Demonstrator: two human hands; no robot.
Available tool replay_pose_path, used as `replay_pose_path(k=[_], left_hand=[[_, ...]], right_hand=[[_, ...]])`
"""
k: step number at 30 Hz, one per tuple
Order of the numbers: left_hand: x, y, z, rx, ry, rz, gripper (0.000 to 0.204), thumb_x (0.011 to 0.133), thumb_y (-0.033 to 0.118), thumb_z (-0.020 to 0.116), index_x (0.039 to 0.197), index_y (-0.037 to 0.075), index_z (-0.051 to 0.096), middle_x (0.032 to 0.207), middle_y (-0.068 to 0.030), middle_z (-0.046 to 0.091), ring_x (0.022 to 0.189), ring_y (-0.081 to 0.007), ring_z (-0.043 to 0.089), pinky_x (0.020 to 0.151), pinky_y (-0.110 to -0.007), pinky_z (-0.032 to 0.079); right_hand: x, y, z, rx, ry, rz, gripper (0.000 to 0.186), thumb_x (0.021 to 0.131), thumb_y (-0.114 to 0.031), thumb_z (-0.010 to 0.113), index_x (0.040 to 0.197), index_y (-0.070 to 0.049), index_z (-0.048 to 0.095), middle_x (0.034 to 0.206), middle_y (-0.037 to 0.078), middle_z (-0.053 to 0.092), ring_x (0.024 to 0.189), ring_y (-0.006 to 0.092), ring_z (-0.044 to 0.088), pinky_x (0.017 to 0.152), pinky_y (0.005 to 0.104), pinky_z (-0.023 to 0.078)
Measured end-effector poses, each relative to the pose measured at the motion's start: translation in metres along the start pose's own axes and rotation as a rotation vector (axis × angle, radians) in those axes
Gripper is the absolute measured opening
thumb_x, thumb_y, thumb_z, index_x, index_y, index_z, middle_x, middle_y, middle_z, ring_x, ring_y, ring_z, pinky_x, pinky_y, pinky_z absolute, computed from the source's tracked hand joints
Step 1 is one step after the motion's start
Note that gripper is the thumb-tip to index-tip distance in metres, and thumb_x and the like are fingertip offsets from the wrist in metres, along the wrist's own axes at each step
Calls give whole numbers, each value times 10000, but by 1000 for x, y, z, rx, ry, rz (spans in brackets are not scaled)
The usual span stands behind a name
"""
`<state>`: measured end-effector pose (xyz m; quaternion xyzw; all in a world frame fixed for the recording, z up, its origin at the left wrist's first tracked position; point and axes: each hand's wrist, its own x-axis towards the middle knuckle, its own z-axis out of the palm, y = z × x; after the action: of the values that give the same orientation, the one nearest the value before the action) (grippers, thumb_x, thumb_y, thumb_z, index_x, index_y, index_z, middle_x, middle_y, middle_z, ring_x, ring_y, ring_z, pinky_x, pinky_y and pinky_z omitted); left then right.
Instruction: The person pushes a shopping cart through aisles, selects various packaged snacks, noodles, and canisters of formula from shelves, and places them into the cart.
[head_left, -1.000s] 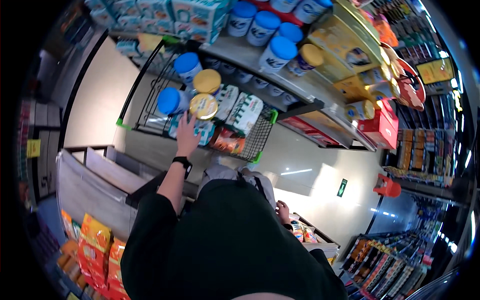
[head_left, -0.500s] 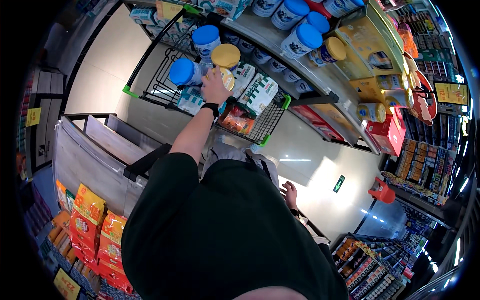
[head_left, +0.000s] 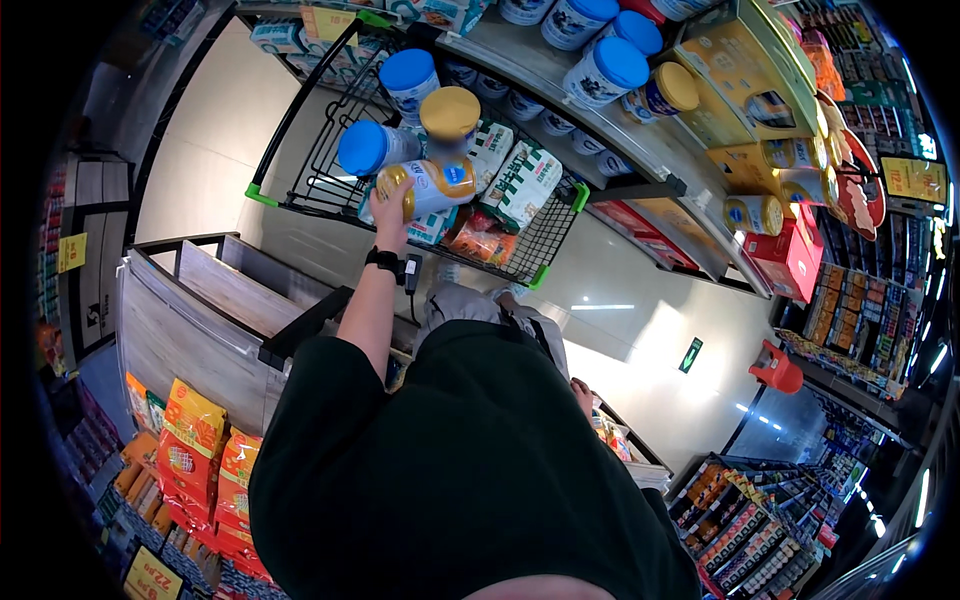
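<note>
My left hand (head_left: 390, 215) grips a milk powder can (head_left: 445, 186), tipped on its side above the shopping cart (head_left: 520, 255). Its gold end faces my palm. Around it in the cart stand a gold-lidded can (head_left: 450, 113) and two blue-lidded cans, one (head_left: 362, 148) at the left and one (head_left: 409, 75) farther back. White and green packs (head_left: 525, 183) and an orange bag (head_left: 484, 241) lie to the right. My right hand (head_left: 582, 394) hangs low beside my body, mostly hidden behind my shirt, so its fingers are unclear.
Along the far side runs a shelf (head_left: 640, 130) with several blue-lidded cans. A low wooden display (head_left: 200, 310) stands at my left, close to red and orange bags (head_left: 190, 450). A red stool (head_left: 775, 368) is on the floor at the right.
My left hand has lifted the can from among the others and tipped it sideways, drawing it slightly nearer. My right hand has dropped lower and partly behind my body.
</note>
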<state>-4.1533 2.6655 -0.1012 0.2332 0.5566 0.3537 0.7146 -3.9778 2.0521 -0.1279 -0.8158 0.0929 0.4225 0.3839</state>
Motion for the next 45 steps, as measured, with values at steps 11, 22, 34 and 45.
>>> replay_pose_path(k=[11, 22, 34, 45], left_hand=[[76, -56, -30, 70, 152, 13, 752, 876, 603, 700, 1419, 112, 529, 1380, -174, 580, 1254, -379, 566, 995, -538, 470], [38, -49, -58, 489, 13, 381, 558, 982, 306, 677, 1390, -54, 550, 1362, -215, 615, 1260, -314, 596, 1044, -384, 466], [23, -52, -43, 585, -254, 398, 733, 880, 58, 705, 1518, -48, 361, 1363, -208, 594, 1225, -295, 618, 1004, -379, 501], [100, 125, -142, 903, 264, 927, 451, 942, 165, 680, 1361, 26, 585, 1307, -163, 627, 1209, -305, 575, 1042, -420, 441]], right_hand=[[-5, -63, 11, 109, -25, 55, 448, 953, -225, 639, 1369, -71, 579, 1076, 35, 703, 892, 169, 653, 735, 311, 503], [0, -47, 21, 179, 19, 91, 534, 963, -169, 637, 1462, -81, 468, 1127, 113, 691, 929, 230, 677, 748, 362, 554], [12, -32, 47, 111, 68, 61, 557, 905, -184, 698, 1426, -79, 530, 913, 78, 681, 709, 156, 593, 554, 324, 490], [24, -8, 30, -1, 219, -95, 444, 877, -258, 737, 1257, -34, 691, 1029, 161, 745, 760, 206, 678, 636, 342, 543]])
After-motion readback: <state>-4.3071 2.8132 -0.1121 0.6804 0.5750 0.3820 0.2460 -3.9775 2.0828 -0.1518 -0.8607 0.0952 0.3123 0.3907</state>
